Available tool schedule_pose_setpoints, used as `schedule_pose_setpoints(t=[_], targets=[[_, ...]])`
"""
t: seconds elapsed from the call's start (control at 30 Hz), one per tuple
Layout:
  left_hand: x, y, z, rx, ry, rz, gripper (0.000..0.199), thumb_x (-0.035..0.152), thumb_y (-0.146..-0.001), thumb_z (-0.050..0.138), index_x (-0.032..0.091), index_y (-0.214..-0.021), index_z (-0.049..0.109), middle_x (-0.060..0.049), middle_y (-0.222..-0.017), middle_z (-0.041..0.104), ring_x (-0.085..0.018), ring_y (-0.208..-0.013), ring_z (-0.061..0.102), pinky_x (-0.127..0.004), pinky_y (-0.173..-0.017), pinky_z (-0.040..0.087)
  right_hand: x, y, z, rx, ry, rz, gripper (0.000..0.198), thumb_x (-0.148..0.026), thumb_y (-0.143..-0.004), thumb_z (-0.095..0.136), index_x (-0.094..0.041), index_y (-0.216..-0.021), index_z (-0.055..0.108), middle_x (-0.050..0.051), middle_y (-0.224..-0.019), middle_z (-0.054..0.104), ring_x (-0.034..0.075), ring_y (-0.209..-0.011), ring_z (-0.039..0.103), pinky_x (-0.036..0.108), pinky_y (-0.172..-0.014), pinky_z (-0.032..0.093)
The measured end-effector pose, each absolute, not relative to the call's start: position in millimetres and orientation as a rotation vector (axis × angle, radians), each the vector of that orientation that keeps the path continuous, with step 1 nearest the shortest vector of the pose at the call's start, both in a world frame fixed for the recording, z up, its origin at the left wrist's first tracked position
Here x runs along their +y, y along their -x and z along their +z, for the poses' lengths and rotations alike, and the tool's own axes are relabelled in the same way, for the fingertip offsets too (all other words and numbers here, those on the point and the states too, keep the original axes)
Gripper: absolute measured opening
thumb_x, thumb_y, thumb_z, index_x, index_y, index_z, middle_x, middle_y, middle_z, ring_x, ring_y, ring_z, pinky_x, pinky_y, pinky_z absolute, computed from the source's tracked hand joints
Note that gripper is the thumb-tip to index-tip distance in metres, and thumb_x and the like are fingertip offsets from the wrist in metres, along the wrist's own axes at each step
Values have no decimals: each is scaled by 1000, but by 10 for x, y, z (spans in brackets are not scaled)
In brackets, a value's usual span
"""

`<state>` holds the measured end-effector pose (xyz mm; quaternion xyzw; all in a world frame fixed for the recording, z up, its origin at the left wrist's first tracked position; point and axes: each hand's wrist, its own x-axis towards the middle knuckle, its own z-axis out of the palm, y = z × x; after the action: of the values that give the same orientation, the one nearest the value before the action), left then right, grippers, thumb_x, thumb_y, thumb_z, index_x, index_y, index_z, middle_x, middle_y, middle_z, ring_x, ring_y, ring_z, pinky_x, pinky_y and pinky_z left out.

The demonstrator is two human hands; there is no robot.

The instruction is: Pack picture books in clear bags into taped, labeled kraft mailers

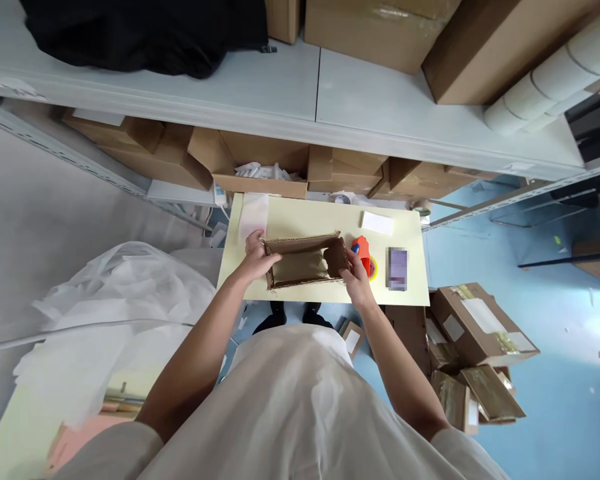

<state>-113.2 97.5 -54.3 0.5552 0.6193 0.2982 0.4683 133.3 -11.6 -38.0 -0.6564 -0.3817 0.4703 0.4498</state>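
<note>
Both of my hands grip a small cardboard box [305, 283] over the pale yellow table [400, 297]. Its top faces me without flaps, and the tabletop shows through the inside. My left hand [257, 257] is closed on the left end wall, thumb over the edge. On the right end wall my right hand [356, 277] is closed in the same way. Just right of that hand lies a red tape dispenser [362, 248] with a yellow-edged roll. A purple phone-like rectangle [397, 269], blurred out, lies further right. A white sheet [253, 215] lies behind my left hand.
Behind the table stands a shelf [260, 87] with cartons, including an open carton [260, 187] of white items. A white pad [377, 223] and tape roll [422, 208] lie at the table's back right. Plastic wrap [130, 287] bulges at left; cartons [480, 327] are piled on the floor right.
</note>
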Motion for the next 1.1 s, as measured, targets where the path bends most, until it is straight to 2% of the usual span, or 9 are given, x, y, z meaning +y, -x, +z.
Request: schedule_pose_setpoints(t=[0.07, 0.17, 0.3, 0.47, 0.63, 0.8, 0.9, 0.97, 1.1], targets=[[859, 1149, -507, 1678, -1342, 733, 65, 29, -60, 76, 18, -114, 42, -14, -125, 43, -30, -123, 45, -43, -98, 42, -109, -1354, -439, -992, 1648, 1099, 53, -29, -81, 48, -25, -133, 40, 10, -130, 54, 23, -118, 54, 45, -98, 47], [615, 1147, -406, 1691, -1318, 797, 54, 43, -72, 66, 18, -115, 44, -13, -117, 50, -27, -110, 55, -41, -86, 50, -143, -1394, -530, -1157, 1658, 951, 49, -39, -86, 48, -25, -132, 41, 12, -125, 53, 25, -118, 53, 47, -97, 47], [371, 1209, -236, 1371, -1575, 738, 52, 59, -84, 45, 20, -117, 53, -14, -122, 57, -27, -112, 57, -42, -92, 48, -154, -1583, -545, -1702, 1484, 894, 59, -57, -85, 49, -23, -133, 48, 15, -141, 37, 30, -135, 36, 51, -108, 36], [283, 1392, -212, 1175, -2035, 576, 85, 74, -64, 61, 20, -129, 52, -16, -139, 47, -38, -136, 33, -52, -112, 25, -114, -1862, -473, -2173, 1360, 921, 86, -65, -76, 59, -22, -146, 32, 15, -157, 13, 37, -141, 24, 55, -109, 32], [320, 1319, -364, 1388, -2064, 543, 61, 54, -84, 53, 19, -134, 47, -17, -135, 39, -32, -133, 31, -49, -108, 31, -190, -1798, -529, -2094, 1434, 815, 52, -49, -93, 41, -16, -133, 50, 14, -156, 22, 31, -141, 28, 49, -111, 35], [514, 1212, -357, 1274, -2143, 353, 65, 52, -82, 57, 25, -139, 42, -12, -120, 50, -32, -119, 41, -52, -102, 33, -287, -1588, -622, -1853, 1611, 687, 40, -41, -96, 35, -15, -106, 64, 14, -153, 30, 30, -140, 30, 49, -112, 34], [557, 1261, -366, 1246, -2069, 476, 75, 46, -80, 62, 24, -145, 30, -10, -117, 57, -29, -118, 45, -47, -101, 38, -304, -1517, -609, -1802, 1640, 687, 35, -38, -96, 37, -16, -97, 64, 15, -151, 32, 29, -138, 35, 49, -110, 36], [514, 1305, -425, 1288, -1955, 662, 74, 41, -82, 62, 23, -145, 28, -10, -121, 58, -26, -120, 48, -44, -102, 40, -308, -1486, -593, -1745, 1643, 697, 31, -39, -94, 41, -17, -97, 62, 17, -149, 36, 29, -136, 38, 49, -108, 39], [369, 1314, -606, 1445, -1726, 926, 49, 39, -85, 56, 21, -130, 46, -12, -131, 53, -23, -122, 51, -40, -101, 45, -330, -1398, -615, -1416, 1692, 768, 43, -47, -86, 54, -18, -118, 53, 20, -134, 51, 30, -124, 51, 48, -91, 53]])
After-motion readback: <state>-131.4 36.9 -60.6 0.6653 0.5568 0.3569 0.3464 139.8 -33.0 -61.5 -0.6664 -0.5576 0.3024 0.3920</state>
